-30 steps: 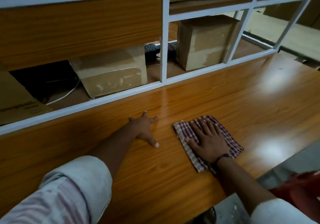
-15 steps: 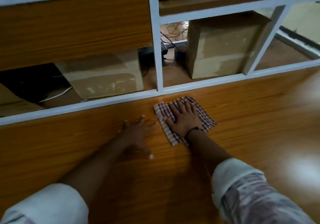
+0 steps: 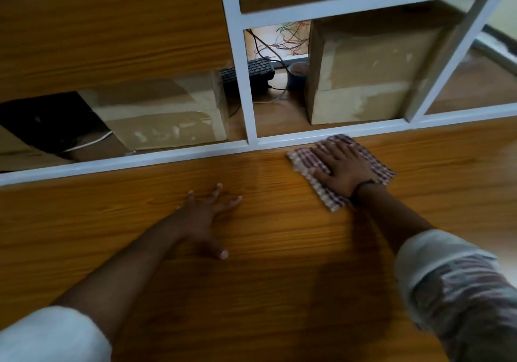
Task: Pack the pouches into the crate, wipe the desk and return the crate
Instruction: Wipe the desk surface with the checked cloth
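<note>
From the head camera I see my right hand (image 3: 342, 166) lying flat with its fingers spread on the checked cloth (image 3: 302, 158), which sits on the desk (image 3: 279, 291) touching the white frame (image 3: 179, 156). My left hand (image 3: 205, 217) rests on the desk nearer me than the frame, fingers splayed and holding nothing.

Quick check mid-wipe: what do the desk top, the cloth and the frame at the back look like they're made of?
Desk: wood-grain top, likely laminate, given its glossy glare. Cloth under the right hand: thin woven checked fabric, possibly cotton; its edges lie limp. Frame: smooth white-painted bars, perhaps metal, though that is uncertain.
</note>
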{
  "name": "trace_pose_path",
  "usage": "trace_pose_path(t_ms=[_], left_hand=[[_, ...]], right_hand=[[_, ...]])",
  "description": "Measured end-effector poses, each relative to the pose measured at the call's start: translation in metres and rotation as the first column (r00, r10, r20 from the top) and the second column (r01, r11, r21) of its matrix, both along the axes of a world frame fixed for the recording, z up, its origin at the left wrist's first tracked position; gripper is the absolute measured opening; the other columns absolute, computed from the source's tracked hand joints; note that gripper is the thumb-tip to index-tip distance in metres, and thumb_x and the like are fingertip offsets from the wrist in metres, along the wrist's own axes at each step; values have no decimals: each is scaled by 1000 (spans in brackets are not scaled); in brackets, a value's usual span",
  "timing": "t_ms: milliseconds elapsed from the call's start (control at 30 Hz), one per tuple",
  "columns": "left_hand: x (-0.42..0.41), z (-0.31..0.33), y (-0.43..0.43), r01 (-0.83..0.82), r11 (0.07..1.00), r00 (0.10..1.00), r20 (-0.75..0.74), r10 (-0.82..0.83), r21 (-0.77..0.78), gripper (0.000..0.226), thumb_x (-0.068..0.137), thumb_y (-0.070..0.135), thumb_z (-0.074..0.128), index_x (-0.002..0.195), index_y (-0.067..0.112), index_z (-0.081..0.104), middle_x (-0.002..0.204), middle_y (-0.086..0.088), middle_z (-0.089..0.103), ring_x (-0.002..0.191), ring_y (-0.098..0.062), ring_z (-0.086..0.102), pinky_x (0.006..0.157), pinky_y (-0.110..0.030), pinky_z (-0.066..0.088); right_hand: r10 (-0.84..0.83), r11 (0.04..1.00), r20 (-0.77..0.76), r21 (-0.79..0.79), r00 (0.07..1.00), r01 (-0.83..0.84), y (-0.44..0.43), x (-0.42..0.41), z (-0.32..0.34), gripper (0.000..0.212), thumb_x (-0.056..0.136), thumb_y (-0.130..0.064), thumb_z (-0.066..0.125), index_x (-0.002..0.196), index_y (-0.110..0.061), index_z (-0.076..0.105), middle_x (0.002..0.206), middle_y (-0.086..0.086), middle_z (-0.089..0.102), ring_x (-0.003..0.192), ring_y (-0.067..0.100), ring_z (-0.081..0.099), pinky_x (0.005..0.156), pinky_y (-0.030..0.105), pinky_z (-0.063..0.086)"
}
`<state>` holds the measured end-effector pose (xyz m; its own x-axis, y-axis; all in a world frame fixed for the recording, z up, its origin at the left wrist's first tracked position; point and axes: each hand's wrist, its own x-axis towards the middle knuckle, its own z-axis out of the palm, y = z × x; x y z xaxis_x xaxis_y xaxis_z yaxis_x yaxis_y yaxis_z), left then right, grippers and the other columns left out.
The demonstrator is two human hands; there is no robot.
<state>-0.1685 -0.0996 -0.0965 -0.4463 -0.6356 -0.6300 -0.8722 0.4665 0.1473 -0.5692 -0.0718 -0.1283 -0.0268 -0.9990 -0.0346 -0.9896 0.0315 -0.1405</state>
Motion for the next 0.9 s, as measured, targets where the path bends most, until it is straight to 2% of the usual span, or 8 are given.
trace_pose_path(t_ms=[133,233,367,467,533,667,767,900], left_hand=[[-4,4,0,-8,999,1000,14,7,42,135,28,93,70,130,81,-17,149,16,-43,141,-52,-32,111,-78,-3],[-6,6,-1,-15,998,1000,14,15,64,137,25,93,69,131,80,-17,148,16,-44,140,-52,-33,111,-78,-4],[-4,3,-1,-8,999,1000,10,7,35,134,31,92,73,130,81,-17,153,14,-43,142,-52,-30,111,-79,-2],[-4,2,0,14,1000,1000,14,-14,19,133,35,90,74,129,81,-20,154,12,-42,143,-52,-29,112,-77,-3],[-4,3,0,21,1000,1000,8,-21,9,134,37,89,75,132,79,-18,155,10,-41,143,-52,-29,112,-77,-4],[-3,2,-2,-2,1000,1000,-1,2,28,134,35,88,76,132,80,-16,154,12,-41,143,-52,-30,110,-79,-4],[-5,5,-1,-8,999,1000,10,8,36,134,36,86,77,131,80,-17,155,12,-41,141,-54,-30,112,-78,-4],[-6,3,-6,29,999,999,32,-30,40,139,26,93,73,128,81,-21,149,10,-45,144,-53,-26,112,-77,-4]], right_hand=[[-332,942,-18,47,943,333,18,-55,1,82,87,-83,12,158,-41,8,168,-1,3,154,24,-1,124,48,-2],[-398,916,-11,54,917,398,16,-28,7,84,89,-80,12,159,-35,7,168,3,1,154,29,-2,123,51,-2],[4,998,-21,65,1000,-3,27,66,6,79,92,-76,6,159,-35,2,168,4,4,153,30,-1,123,52,-2],[361,930,-28,87,932,-358,62,107,5,77,93,-78,6,158,-38,-1,166,-4,-5,153,21,-9,123,50,-6],[420,906,-37,82,907,-416,67,86,6,77,92,-79,6,158,-40,-3,166,-5,-6,153,20,-9,123,49,-5],[-35,999,-76,22,996,36,38,5,6,84,86,-82,1,158,-39,6,168,2,8,154,25,3,123,50,1],[-386,921,-25,41,922,387,30,-10,9,85,88,-81,9,159,-35,10,168,3,5,154,29,1,123,50,0],[-135,989,-24,57,991,136,61,67,8,78,93,-75,10,159,-35,3,168,5,3,154,31,-2,123,52,-2]])
